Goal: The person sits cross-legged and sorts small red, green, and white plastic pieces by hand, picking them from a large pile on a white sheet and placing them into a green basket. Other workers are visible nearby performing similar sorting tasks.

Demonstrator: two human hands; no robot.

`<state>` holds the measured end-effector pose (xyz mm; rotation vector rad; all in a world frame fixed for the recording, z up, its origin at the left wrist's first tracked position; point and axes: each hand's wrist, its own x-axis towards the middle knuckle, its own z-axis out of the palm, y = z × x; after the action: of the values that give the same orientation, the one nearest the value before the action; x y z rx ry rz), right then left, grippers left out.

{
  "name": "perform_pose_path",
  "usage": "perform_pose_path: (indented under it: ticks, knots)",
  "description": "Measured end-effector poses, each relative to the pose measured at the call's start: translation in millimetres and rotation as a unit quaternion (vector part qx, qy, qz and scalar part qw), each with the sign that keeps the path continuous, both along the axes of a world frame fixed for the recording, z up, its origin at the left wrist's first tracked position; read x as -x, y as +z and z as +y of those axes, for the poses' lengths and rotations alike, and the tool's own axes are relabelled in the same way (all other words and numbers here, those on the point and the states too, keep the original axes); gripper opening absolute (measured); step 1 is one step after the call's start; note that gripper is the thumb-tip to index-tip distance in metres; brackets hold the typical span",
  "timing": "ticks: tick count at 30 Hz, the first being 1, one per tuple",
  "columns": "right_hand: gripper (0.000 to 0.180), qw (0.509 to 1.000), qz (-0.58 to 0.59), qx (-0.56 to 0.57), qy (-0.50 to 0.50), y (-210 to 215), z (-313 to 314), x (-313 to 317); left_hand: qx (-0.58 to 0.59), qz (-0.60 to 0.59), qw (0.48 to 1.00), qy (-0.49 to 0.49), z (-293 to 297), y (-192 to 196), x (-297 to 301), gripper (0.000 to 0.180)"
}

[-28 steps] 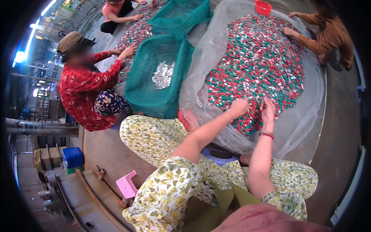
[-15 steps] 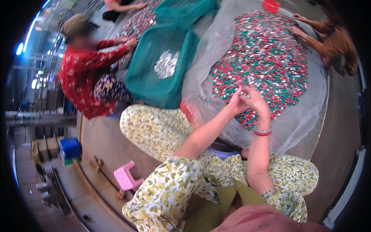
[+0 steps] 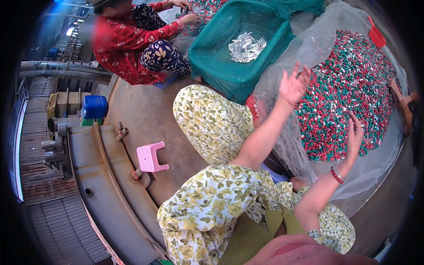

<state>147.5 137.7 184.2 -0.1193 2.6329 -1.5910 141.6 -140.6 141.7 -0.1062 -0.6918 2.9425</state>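
My left hand point(image 3: 295, 85) is raised palm up between the basket and the pile, its fingers apart and nothing visible in it. Over the near part of a pile of small red, green and whitish pieces point(image 3: 340, 95) hovers my right hand point(image 3: 354, 138), with a red bracelet on its wrist. Its fingers are spread and slightly bent; a shiny bit shows beside the fingertips, but I cannot see that it is held. The pile lies on a pale mesh sheet point(image 3: 282, 55). Left of it, a green plastic basket point(image 3: 207, 37) holds a heap of shiny silver, slender pieces point(image 3: 246, 47).
A co-worker in a red patterned shirt point(image 3: 128, 42) sits at the upper left, hands at another pile. Another person's hand point(image 3: 396, 88) reaches in at the right. A red scoop point(image 3: 376, 34) lies at the pile's far edge. A pink stool point(image 3: 152, 157) stands by metal troughs point(image 3: 101, 176).
My hands were together over the pile; now they are apart, the left raised toward the basket, the right over the pieces. The view has turned left.
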Motion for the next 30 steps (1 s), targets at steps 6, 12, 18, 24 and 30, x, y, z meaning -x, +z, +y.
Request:
perform_pose_path:
  ticks: [6,12,18,24,30]
  knots:
    - [0.029,1.0,0.014,-0.007,0.002,2,13,8,0.105,0.028,0.986,-0.125,70,-31,11,0.058]
    - [0.033,0.999,-0.013,-0.019,-0.049,-6,28,5,0.135,-0.002,0.985,-0.103,51,-49,32,0.058]
    - [0.041,0.991,-0.068,0.025,-0.11,-22,56,0,0.884,0.141,0.442,-0.052,114,-62,83,0.028]
    - [0.047,0.989,-0.1,-0.017,-0.11,-51,58,15,0.988,0.072,-0.135,-0.035,160,-110,95,0.034]
    - [0.056,0.969,-0.067,-0.235,0.031,-130,30,66,0.971,0.208,0.03,-0.111,134,-102,105,0.036]
